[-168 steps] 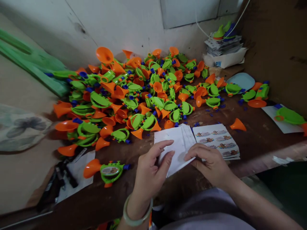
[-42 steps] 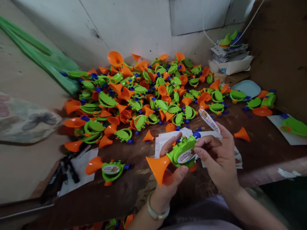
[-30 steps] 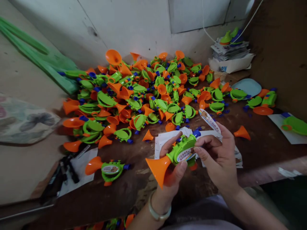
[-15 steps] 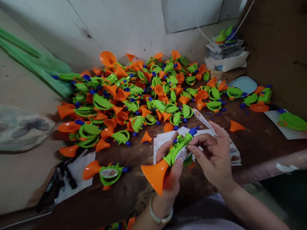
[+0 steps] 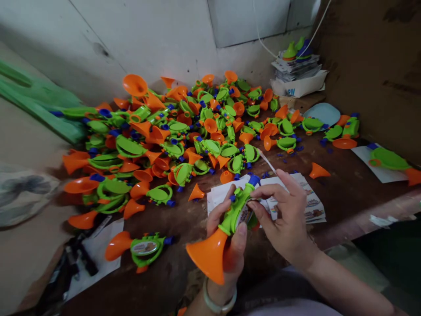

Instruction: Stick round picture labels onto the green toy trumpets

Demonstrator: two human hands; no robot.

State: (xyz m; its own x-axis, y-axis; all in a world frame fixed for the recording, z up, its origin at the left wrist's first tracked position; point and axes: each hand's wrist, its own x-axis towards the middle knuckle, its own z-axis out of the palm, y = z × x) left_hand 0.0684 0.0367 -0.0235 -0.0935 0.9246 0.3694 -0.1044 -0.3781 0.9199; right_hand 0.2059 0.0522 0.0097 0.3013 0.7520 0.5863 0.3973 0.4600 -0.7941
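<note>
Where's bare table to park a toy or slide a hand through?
Bare table between the sticker sheets and the white paper at right; a smaller patch between the lying trumpet and the left hand gripping the held trumpet. The toy pile crowds back and left.

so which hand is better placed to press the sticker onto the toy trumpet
Right, likely: the right hand has fingers touching the sticker on the toy trumpet, while the left hand grips its green body.

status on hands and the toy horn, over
Left hand grip shut on toy horn. Right hand at its label, sticker strip held. Horn pile behind, apart.
</note>
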